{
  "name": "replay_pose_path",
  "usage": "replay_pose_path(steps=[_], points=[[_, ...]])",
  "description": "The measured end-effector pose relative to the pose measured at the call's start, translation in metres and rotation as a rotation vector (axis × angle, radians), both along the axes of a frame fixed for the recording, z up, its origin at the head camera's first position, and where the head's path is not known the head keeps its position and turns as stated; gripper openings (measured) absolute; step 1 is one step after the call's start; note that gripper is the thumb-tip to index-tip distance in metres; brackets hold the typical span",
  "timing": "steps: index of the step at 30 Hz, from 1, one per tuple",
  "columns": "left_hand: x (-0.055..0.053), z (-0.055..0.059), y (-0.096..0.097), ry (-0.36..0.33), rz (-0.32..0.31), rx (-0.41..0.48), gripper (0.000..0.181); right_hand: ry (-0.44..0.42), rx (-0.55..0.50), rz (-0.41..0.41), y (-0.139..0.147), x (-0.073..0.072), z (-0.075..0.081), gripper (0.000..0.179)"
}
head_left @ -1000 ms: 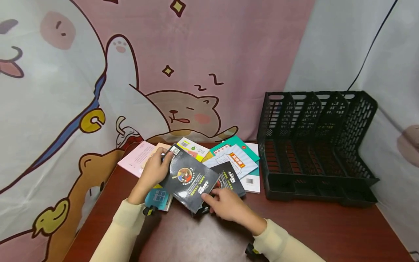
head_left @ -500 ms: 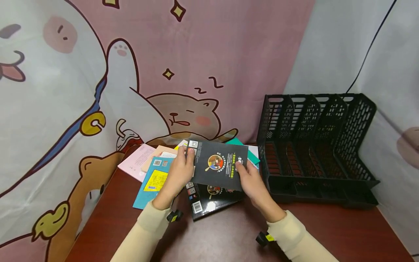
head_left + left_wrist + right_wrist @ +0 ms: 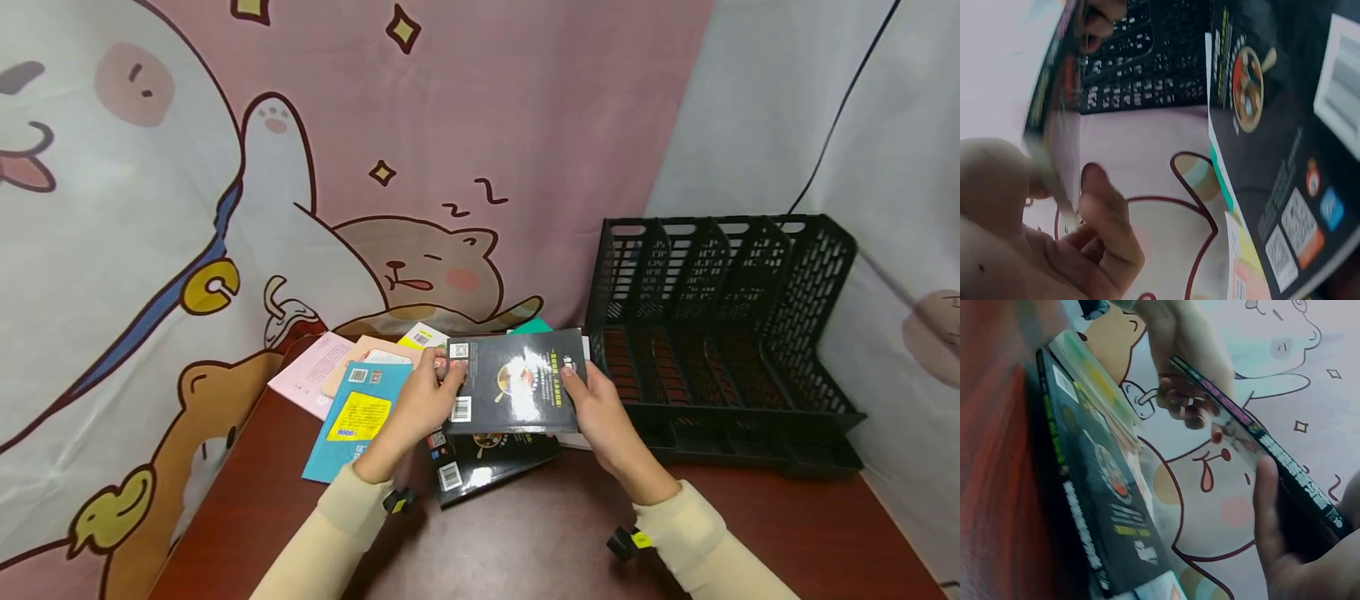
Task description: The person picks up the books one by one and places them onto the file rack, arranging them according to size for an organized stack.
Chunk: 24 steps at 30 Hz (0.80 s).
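A black book [image 3: 487,392] with a round picture and a barcode is held level above the table by both hands. My left hand [image 3: 420,404] pinches its left edge, thumb on top. The right edge is gripped by my right hand [image 3: 607,417], its thumb on the cover. In the right wrist view the held book's spine [image 3: 1291,478] shows. Beneath it lies another black book [image 3: 495,467], partly covered in the head view. Left of that is a blue book [image 3: 337,442] with a yellow panel, close to my left wrist.
Behind lie a pink book [image 3: 311,375], a peach book [image 3: 345,367], a yellow-and-white book [image 3: 423,335] and a green book [image 3: 531,326], mostly hidden. A black file rack [image 3: 720,408] with several slots stands at the right of the brown table [image 3: 480,550], against the curtain.
The held black book has turned from slanted to level and moved right and nearer the rack. My right hand has moved to its right edge. The blue book has come into fuller view.
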State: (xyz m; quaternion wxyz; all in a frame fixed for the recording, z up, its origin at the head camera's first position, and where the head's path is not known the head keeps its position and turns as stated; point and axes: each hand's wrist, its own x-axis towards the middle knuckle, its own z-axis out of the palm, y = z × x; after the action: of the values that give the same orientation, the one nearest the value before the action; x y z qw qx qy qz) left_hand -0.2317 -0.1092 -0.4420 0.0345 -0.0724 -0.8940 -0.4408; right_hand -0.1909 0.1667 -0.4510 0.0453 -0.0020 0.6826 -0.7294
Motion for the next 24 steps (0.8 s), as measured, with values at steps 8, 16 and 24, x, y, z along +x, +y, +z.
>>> replay_pose_path(steps=[8, 16, 24], points=[[-0.023, 0.0, -0.02, -0.03, -0.168, -0.054, 0.033, -0.014, 0.102, 0.266, 0.017, -0.014, 0.009, 0.051], [-0.036, 0.003, -0.021, -0.278, -0.613, -0.014, 0.037, -0.066, 0.146, 0.437, 0.018, -0.028, 0.011, 0.059], [-0.027, 0.006, -0.018, -0.323, -0.645, -0.022, 0.05, -0.077, 0.212, 0.496, 0.021, -0.031, 0.016, 0.065]])
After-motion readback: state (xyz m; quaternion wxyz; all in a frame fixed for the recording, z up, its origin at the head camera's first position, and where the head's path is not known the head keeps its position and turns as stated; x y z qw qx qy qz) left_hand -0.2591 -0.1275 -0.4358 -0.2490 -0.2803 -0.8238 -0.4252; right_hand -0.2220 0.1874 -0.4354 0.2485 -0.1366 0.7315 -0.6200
